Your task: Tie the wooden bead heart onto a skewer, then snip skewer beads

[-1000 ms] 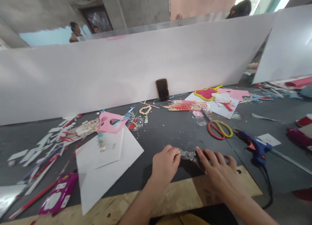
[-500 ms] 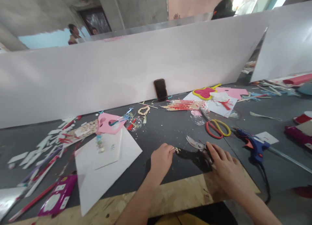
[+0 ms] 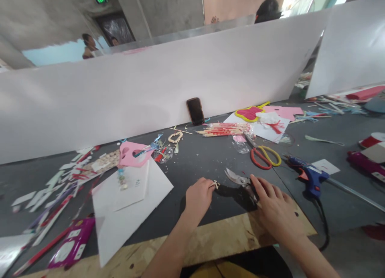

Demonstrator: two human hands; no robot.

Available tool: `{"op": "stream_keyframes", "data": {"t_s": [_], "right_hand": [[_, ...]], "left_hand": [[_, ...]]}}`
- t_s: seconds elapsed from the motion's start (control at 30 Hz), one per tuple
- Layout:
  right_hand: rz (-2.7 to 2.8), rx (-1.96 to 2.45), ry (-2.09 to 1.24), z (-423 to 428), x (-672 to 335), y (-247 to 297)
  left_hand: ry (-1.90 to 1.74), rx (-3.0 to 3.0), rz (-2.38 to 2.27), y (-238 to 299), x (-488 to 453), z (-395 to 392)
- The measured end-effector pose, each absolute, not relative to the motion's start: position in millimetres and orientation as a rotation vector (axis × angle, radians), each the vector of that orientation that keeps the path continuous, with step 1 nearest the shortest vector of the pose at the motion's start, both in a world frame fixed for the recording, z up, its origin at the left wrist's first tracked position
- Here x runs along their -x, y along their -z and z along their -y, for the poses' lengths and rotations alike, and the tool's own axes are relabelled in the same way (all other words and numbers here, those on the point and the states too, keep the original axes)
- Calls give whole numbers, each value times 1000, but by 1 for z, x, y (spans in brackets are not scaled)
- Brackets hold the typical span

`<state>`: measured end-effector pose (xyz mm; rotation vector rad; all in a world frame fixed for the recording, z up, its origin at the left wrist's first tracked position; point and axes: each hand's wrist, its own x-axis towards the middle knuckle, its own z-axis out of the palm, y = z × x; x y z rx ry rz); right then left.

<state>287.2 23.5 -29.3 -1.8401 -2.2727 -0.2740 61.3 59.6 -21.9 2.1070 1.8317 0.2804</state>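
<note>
My left hand [image 3: 198, 197] rests on the dark mat with its fingers pinched on a small pale bead-like piece [image 3: 215, 184]. My right hand [image 3: 275, 207] lies over the handles of metal shears [image 3: 237, 177], whose open blades point up and left toward the pale piece. The shears lie flat on the mat, and my fingers cover their handles, so the grip is partly hidden.
White sheets [image 3: 129, 205] lie to the left, with a pink card [image 3: 132, 153] and scraps behind. Red-and-yellow scissors [image 3: 266, 157], a blue glue gun [image 3: 309, 175], a bundle of sticks [image 3: 225, 130] and a phone [image 3: 195, 110] against the white divider [image 3: 150, 85]. People stand beyond it.
My hands drew apart: the shears moved right with my right hand, and my left hand came away holding the small pale piece. The view shifted slightly.
</note>
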Motion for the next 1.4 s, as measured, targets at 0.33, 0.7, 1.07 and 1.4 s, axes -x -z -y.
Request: {"op": "stream_keyframes", "data": {"t_s": [0.33,0.7,1.07,1.4], "right_hand": [[2276,1843,227,-24,-289,31],[2277,1869,269,-22,-289,30],[2279,1802,248,-24,-293,32],[2344,1527,168,-14,-268,9]], "left_hand": [[-362,-2083,-1773,17,-56,-63],[-270,-2202,-1645,20,-66,-69],[-676,-1659,-1552,16,-55,-63],[-1138,-394,-802,-6,-64,-39]]}}
